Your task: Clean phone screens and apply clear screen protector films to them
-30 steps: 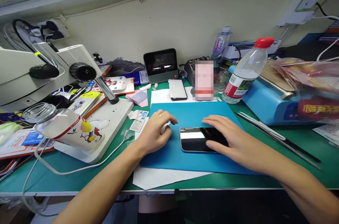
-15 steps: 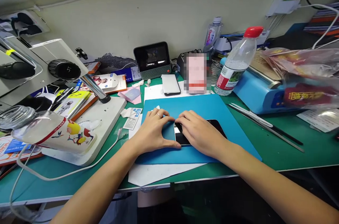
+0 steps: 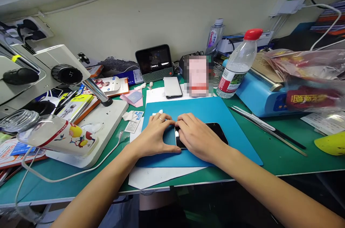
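Phone under the right hand, lower middle of the frame.
The black phone (image 3: 217, 133) lies flat on the blue mat (image 3: 212, 107) — its right part bare, its left part mostly beneath the right hand (image 3: 196, 134), whose fingers are bunched near the phone's left end; whether they pinch anything, I cannot tell. The left hand (image 3: 154, 134) is just left of the phone, thumb and forefinger spread apart near its two left corners — whether they clamp it, I cannot tell.

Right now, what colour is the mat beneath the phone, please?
The mat is plain blue, shown best in the head view.
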Available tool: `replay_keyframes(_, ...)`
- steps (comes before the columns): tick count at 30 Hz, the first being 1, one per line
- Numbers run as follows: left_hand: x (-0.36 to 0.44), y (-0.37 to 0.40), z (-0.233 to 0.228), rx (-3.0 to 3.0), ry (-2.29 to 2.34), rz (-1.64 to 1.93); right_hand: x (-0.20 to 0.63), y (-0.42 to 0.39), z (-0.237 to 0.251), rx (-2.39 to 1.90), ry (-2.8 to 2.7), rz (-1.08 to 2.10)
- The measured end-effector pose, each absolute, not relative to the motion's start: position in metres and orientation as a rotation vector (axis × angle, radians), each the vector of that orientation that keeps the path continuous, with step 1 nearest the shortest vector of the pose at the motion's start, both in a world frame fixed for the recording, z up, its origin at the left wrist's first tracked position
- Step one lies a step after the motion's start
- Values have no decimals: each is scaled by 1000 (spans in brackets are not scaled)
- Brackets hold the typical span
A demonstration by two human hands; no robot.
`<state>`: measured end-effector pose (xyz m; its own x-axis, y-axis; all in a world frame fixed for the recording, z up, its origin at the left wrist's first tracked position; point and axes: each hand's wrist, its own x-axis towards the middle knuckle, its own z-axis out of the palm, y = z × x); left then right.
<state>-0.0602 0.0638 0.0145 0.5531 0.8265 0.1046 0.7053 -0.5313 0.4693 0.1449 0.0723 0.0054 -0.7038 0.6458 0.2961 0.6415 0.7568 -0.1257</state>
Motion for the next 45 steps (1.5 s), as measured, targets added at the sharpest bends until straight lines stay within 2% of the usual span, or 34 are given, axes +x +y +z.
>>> replay_keyframes(12,-60,63,10,2403,1221,457,138,69,11,-1032,-2559,118)
replay_keyframes(45,-62,59,7,2397,1186,479,135,69,-1,-1054,-2482,113)
